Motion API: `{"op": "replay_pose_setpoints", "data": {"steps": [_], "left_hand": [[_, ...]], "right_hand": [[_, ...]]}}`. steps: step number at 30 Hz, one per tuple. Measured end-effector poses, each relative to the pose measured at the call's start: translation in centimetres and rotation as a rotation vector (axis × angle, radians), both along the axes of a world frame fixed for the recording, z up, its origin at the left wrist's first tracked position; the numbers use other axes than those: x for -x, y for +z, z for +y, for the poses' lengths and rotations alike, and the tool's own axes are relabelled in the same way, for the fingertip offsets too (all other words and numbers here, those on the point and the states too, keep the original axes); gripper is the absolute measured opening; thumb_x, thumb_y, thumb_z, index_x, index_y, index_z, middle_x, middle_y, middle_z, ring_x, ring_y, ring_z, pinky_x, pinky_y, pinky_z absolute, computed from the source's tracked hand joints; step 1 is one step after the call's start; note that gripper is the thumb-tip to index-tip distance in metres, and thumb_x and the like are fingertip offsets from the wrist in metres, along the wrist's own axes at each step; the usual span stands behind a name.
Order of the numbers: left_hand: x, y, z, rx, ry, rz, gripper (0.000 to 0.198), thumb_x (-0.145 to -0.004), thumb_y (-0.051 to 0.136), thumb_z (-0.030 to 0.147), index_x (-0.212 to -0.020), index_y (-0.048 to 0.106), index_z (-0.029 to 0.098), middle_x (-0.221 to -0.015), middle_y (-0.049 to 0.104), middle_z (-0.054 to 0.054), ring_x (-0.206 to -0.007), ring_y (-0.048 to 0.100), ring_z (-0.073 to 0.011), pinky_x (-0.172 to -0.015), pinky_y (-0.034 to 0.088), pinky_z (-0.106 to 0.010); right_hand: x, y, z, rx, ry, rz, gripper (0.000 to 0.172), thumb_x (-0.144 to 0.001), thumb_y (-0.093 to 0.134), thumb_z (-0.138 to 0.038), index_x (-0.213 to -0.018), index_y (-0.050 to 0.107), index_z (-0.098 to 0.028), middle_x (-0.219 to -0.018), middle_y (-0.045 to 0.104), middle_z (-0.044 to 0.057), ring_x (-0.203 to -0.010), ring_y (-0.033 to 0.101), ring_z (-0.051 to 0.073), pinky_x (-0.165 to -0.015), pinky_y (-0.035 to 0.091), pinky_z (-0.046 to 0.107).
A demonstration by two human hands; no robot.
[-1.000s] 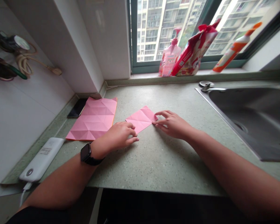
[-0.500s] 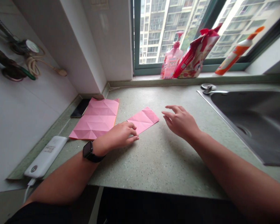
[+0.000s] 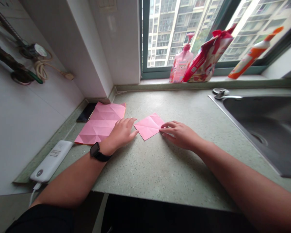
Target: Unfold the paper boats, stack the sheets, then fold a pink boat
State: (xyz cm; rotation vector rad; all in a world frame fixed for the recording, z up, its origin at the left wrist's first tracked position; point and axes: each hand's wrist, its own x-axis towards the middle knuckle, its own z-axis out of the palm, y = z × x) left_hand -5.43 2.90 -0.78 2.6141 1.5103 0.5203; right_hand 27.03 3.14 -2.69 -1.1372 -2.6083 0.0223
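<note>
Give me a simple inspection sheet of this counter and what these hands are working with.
Surface: speckled green countertop, no damage seen.
Job's things: small folded pink paper between the hands; larger creased pink sheet to its left.
Clutter: smartphone beside the larger sheet; white power bank near the counter's left edge.
Hands: right hand at the small paper's right corner; left hand resting on the counter just left of it, wearing a black smartwatch.
Cables: white cable at the power bank; coiled cord hanging on the white wall.
Surroundings: steel sink; pink pump bottle, red pouch and orange-and-white bottle on the windowsill.
</note>
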Motion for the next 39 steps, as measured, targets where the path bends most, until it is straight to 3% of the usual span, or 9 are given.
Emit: {"op": "replay_pose_setpoints", "data": {"steps": [9,14,18,21,25,28,31,35,39], "left_hand": [[-0.8,0.3,0.2,0.119,-0.046,-0.253,0.039,-0.099,0.072,0.027,-0.136,0.067,0.017,-0.132,0.072,-0.013,-0.126,0.069,-0.029,-0.113,0.056,-0.05],[-1.1,0.4,0.5,0.234,-0.052,-0.519,0.031,-0.1,0.072,0.026,-0.13,0.072,0.018,-0.124,0.073,-0.011,-0.108,0.074,-0.0216,-0.1,0.062,-0.04],[-1.2,0.3,0.5,0.303,-0.067,-0.506,0.022,-0.102,0.07,0.028,-0.121,0.078,0.019,-0.118,0.077,-0.009,-0.105,0.075,-0.0221,-0.095,0.063,-0.039],[-1.0,0.7,0.4,0.176,-0.024,-0.487,0.022,-0.102,0.068,0.026,-0.122,0.077,0.018,-0.12,0.077,-0.01,-0.112,0.073,-0.0238,-0.101,0.062,-0.042],[-0.6,1.4,-0.2,-0.218,0.009,-0.435,0.039,-0.104,0.061,0.014,-0.142,0.068,0.02,-0.132,0.07,-0.012,-0.126,0.067,-0.0252,-0.113,0.058,-0.046],[-0.7,1.8,-1.0,-0.362,-0.087,-0.332,0.044,-0.107,0.054,0.01,-0.147,0.064,0.025,-0.136,0.068,-0.01,-0.128,0.067,-0.0243,-0.112,0.059,-0.045],[-1.2,1.7,-1.8,-0.323,-0.282,-0.238,0.041,-0.11,0.051,0.01,-0.142,0.066,0.031,-0.139,0.068,-0.007,-0.12,0.07,-0.0208,-0.106,0.062,-0.042],[-2.2,1.0,-2.5,-0.182,-0.491,-0.238,0.045,-0.111,0.052,0.013,-0.151,0.057,0.033,-0.15,0.064,-0.01,-0.125,0.071,-0.0224,-0.104,0.063,-0.041],[-2.7,-0.1,-2.5,-0.001,-0.521,-0.293,0.054,-0.11,0.059,0.021,-0.161,0.044,0.03,-0.147,0.067,-0.012,-0.111,0.076,-0.0202,-0.098,0.065,-0.038]], "right_hand": [[0.1,0.1,0.0,0.029,-0.004,0.007,0.026,-0.105,0.066,-0.025,-0.123,0.084,-0.033,-0.126,0.081,0.008,-0.109,0.076,0.027,-0.095,0.063,0.046],[0.2,0.2,-0.1,0.039,0.005,0.029,0.026,-0.105,0.068,-0.024,-0.123,0.084,-0.032,-0.126,0.081,0.008,-0.108,0.077,0.027,-0.096,0.063,0.047],[0.2,-0.2,-0.1,0.033,0.031,0.066,0.03,-0.104,0.067,-0.023,-0.129,0.082,-0.033,-0.131,0.079,0.009,-0.112,0.077,0.028,-0.098,0.064,0.047],[0.1,-0.5,0.0,0.002,0.008,0.108,0.041,-0.104,0.067,-0.024,-0.143,0.073,-0.033,-0.142,0.074,0.011,-0.123,0.073,0.03,-0.104,0.063,0.051],[0.0,-0.3,0.2,-0.088,-0.085,0.229,0.057,-0.105,0.063,-0.028,-0.162,0.054,-0.031,-0.147,0.069,0.013,-0.131,0.068,0.033,-0.112,0.058,0.058],[0.1,0.5,0.0,-0.157,-0.137,0.312,0.071,-0.105,0.063,-0.029,-0.172,0.037,-0.03,-0.152,0.064,0.016,-0.138,0.062,0.038,-0.117,0.054,0.061],[0.4,1.5,-0.7,-0.21,-0.127,0.308,0.085,-0.103,0.067,-0.03,-0.177,0.025,-0.03,-0.161,0.055,0.018,-0.148,0.052,0.042,-0.123,0.048,0.064],[0.9,1.9,-1.6,-0.229,-0.028,0.24,0.064,-0.102,0.071,-0.032,-0.163,0.051,-0.034,-0.163,0.052,0.014,-0.157,0.042,0.041,-0.126,0.044,0.063],[1.2,0.8,-1.3,-0.166,0.137,0.185,0.024,-0.1,0.075,-0.026,-0.123,0.078,-0.031,-0.151,0.064,0.011,-0.144,0.055,0.035,-0.118,0.049,0.058]]}}
